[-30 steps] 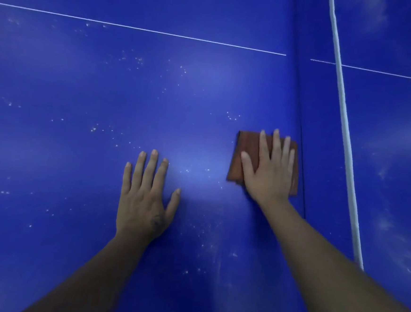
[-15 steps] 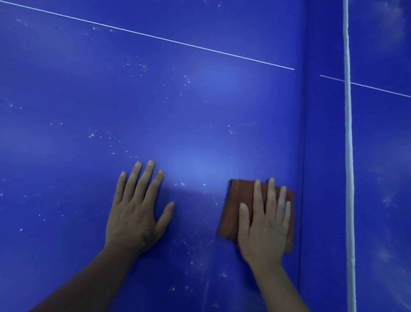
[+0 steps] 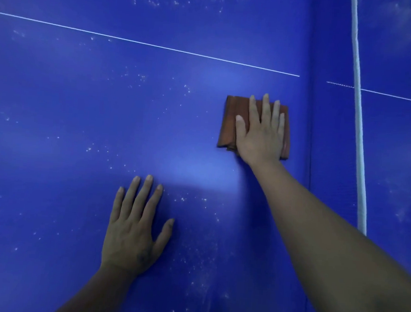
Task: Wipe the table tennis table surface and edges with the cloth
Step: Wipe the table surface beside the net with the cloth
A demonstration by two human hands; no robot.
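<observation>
The blue table tennis table [image 3: 81,96] fills the head view, speckled with pale dust. A folded brown cloth [image 3: 233,118] lies flat on it, right of centre, close to the net. My right hand [image 3: 261,133] presses on the cloth with straight fingers spread over it, covering most of its right half. Nearer to me and further left, my left hand [image 3: 133,229] rests palm down on the bare surface, fingers straight and spread, holding nothing.
A thin white centre line [image 3: 144,44] crosses the table from left to right. The net's white top band [image 3: 358,143] runs up the right side, with the dark net base [image 3: 310,139] beside the cloth. The other table half [image 3: 401,159] lies beyond the net.
My right hand has pushed the cloth away from me along the net after pulling it close half a second ago. My left hand stays planted on the table.
</observation>
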